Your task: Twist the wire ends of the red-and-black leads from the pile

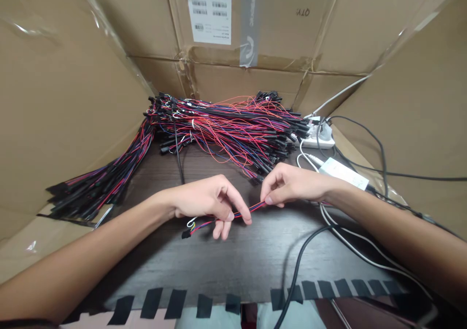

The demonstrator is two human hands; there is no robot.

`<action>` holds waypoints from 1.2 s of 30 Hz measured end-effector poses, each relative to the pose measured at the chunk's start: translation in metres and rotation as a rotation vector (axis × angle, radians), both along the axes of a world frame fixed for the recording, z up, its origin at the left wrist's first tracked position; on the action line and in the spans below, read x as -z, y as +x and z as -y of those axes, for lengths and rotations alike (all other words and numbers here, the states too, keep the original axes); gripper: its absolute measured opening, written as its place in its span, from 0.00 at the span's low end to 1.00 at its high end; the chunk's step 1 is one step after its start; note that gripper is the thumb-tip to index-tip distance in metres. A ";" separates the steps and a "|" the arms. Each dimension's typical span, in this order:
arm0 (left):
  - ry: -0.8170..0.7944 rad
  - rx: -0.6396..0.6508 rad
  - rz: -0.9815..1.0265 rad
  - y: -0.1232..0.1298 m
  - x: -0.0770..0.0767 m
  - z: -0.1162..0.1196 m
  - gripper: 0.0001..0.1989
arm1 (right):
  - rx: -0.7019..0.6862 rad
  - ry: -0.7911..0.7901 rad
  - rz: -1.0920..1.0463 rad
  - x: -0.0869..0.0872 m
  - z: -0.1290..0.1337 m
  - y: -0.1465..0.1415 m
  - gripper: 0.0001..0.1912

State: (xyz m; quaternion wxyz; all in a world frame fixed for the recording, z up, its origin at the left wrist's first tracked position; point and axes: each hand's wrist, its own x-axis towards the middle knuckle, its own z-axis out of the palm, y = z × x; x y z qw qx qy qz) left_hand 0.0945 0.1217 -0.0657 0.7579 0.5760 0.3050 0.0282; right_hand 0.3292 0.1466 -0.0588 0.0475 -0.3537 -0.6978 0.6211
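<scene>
The left hand (204, 197) and right hand (292, 184) both pinch the wires (257, 206) above the tabletop (160, 261). A light, even pull should keep them straight without straining the plug (186, 234).

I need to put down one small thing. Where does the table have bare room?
The widest bare patch of table lies between the left hand and the black tape pieces, left of the curved black cable. A smaller one is behind the left forearm. Crowded: the back, by the wire pile; the right, by power strip and white adapter.
</scene>
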 end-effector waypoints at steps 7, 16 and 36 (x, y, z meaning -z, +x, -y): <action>-0.023 -0.075 0.035 0.001 0.001 0.000 0.12 | 0.003 0.014 0.016 -0.003 0.000 -0.002 0.07; -0.048 -0.175 -0.004 0.006 0.005 0.004 0.04 | 0.012 0.028 -0.011 -0.002 0.004 -0.004 0.05; 0.103 -0.258 0.038 0.019 0.000 0.014 0.05 | 0.008 0.088 -0.022 -0.004 0.003 -0.004 0.05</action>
